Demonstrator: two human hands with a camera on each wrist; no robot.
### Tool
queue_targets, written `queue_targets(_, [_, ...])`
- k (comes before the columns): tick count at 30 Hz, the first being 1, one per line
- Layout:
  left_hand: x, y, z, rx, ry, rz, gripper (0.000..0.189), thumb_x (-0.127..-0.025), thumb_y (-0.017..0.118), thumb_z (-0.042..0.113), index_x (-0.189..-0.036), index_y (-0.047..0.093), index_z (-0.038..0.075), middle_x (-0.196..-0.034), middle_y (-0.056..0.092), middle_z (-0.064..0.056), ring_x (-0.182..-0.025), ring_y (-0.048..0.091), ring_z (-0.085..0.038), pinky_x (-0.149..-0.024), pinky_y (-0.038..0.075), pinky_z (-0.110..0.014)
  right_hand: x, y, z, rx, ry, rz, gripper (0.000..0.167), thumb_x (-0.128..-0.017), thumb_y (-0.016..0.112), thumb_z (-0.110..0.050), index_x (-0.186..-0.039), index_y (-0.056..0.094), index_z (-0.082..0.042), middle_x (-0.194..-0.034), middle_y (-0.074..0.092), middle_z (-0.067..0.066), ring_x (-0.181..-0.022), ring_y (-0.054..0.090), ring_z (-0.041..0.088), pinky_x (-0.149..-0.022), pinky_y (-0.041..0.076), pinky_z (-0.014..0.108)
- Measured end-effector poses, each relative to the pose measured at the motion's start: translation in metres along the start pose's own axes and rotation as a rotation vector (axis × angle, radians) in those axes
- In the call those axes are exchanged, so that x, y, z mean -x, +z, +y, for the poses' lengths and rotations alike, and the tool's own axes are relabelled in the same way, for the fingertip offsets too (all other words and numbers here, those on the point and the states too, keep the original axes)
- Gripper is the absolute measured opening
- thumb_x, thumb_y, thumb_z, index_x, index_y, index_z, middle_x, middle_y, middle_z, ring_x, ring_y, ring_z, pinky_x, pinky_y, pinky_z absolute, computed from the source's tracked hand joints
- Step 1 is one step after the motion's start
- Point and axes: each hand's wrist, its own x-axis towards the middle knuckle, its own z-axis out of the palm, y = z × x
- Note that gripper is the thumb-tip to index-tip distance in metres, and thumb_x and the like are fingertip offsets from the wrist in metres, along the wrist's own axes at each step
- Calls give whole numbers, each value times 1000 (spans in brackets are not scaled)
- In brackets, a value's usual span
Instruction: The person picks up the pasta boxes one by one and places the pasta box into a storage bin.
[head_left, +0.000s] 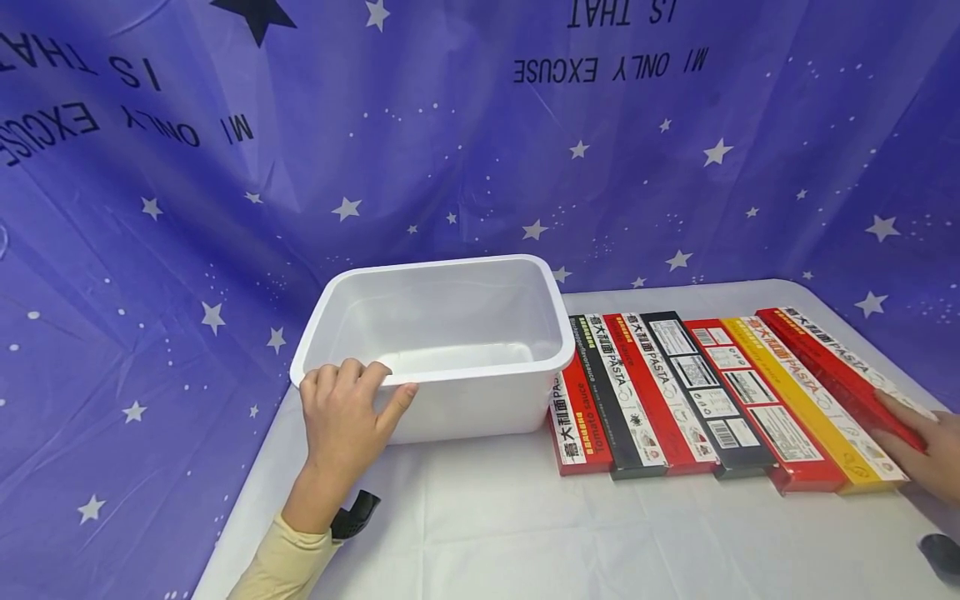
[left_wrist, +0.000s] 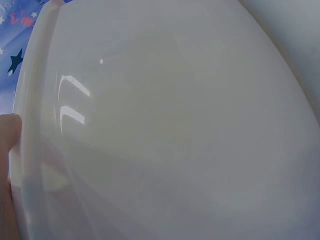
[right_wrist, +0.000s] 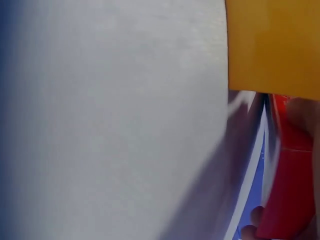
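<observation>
My left hand (head_left: 342, 421) grips the near rim of a white plastic bin (head_left: 472, 408), its fingers over the edge and the thumb along the outside. In the left wrist view the bin's smooth wall (left_wrist: 175, 125) fills most of the picture. Over at the far right, my right hand (head_left: 930, 446) holds the near end of a red pasta box (head_left: 832, 367). That box appears tilted beside a yellow pasta box (head_left: 817, 392). The right wrist view shows the red box's end (right_wrist: 290, 185) between thumb and fingers, partly cut off by the frame.
Several more pasta boxes lie side by side right of the bin: a red tomato sauce box (head_left: 588, 425), black ones (head_left: 626, 408) and other red ones (head_left: 772, 400). A white cloth (head_left: 480, 517) covers the table. Behind hangs a purple star-printed curtain (head_left: 450, 167).
</observation>
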Motion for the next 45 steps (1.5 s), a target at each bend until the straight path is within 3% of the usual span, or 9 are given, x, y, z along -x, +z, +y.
queue_targets(5, [0, 0, -1, -3, 1, 3, 78, -99, 33, 73, -89, 68, 4, -74, 58, -18, -70, 50, -42, -81, 37, -56, 0, -7, -5, -113, -2, 60, 78, -100, 58, -45, -159, 20, -9, -132, 26, 49, -115, 30, 64, -86, 36, 77])
queue_targets(11, [0, -1, -2, -1, 2, 1, 77, -99, 34, 73, -89, 68, 4, -75, 58, -17, -71, 50, -41, -82, 37, -57, -5, -11, -7, -244, -107, 214, 62, -100, 56, -27, -154, 31, -9, -130, 31, 49, -114, 31, 64, -84, 30, 70])
queue_targets(13, [0, 0, -2, -2, 4, 2, 77, -99, 34, 73, -89, 68, 4, -75, 58, -17, -71, 50, -41, -82, 37, -57, -8, -14, -7, -263, -137, 255, 61, -99, 57, -24, -153, 34, -10, -126, 34, 47, -110, 33, 61, -78, 31, 62])
queue_targets(16, [-1, 0, -3, -2, 7, 5, 77, -99, 34, 73, -88, 67, 5, -74, 58, -17, -71, 50, -41, -82, 37, -57, -12, -20, -10, -288, -176, 310, 58, -96, 60, -17, -150, 41, -9, -117, 42, 44, -100, 37, 55, -68, 33, 40])
queue_targets(19, [-1, 0, -2, -5, 11, 7, 77, -99, 34, 73, -88, 67, 5, -74, 58, -17, -70, 50, -41, -82, 37, -57, -12, -30, -19, -288, -181, 330, 59, -94, 60, -14, -150, 42, -12, -113, 45, 41, -94, 37, 50, -65, 28, 34])
queue_targets(26, [-1, 0, -2, -6, 10, 2, 77, -99, 34, 73, -88, 68, 4, -75, 59, -17, -70, 50, -41, -82, 38, -57, -17, -46, -41, -307, -216, 367, 55, -94, 59, -13, -148, 45, -8, -123, 41, 47, -108, 37, 60, -79, 28, 55])
queue_targets(32, [0, 0, -2, -7, 5, -2, 78, -99, 33, 73, -88, 67, 4, -74, 58, -17, -70, 51, -41, -82, 38, -57, -22, -72, -70, -171, -201, 237, 60, -97, 57, -18, -153, 38, -6, -132, 33, 47, -115, 32, 64, -87, 32, 75])
queue_targets(39, [0, 1, -1, 2, -1, -1, 77, -99, 33, 73, -89, 68, 5, -74, 58, -17, -71, 50, -41, -82, 37, -56, -32, -101, -106, -91, -286, 191, 65, -90, 65, -13, -150, 42, -3, -129, 35, 44, -108, 33, 62, -77, 42, 76])
queue_targets(45, [0, 1, 0, 0, -1, 2, 77, -99, 33, 73, -88, 67, 5, -74, 58, -17, -70, 50, -41, -82, 37, -57, -37, -118, -139, -67, -387, 178, 63, -92, 65, -15, -150, 43, -4, -128, 40, 41, -109, 34, 58, -79, 43, 77])
